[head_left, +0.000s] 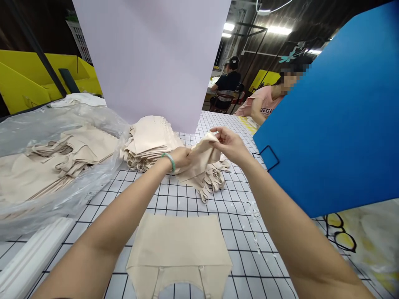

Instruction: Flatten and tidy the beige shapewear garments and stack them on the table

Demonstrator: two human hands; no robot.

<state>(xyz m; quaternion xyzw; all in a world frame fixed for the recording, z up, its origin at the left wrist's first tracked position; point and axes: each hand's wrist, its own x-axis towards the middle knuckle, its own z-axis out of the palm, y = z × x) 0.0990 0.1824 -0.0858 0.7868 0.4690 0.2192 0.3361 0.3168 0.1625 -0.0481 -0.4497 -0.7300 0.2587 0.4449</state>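
Both my hands hold one beige fabric piece (199,160) lifted above a small heap of the same beige pieces (212,180) on the grid-patterned table (243,232). My left hand (181,158), with a green bangle on its wrist, grips the piece's lower left side, fingers closed. My right hand (229,143) pinches the piece's top edge. A flat beige piece with straps (179,249) lies spread on the table close in front of me, between my forearms.
A stack of folded beige pieces (149,141) sits behind my left hand. A clear plastic bag of more pieces (52,166) lies at left. A blue panel (336,116) stands at right, a white board (152,58) behind. Two people sit at the far right.
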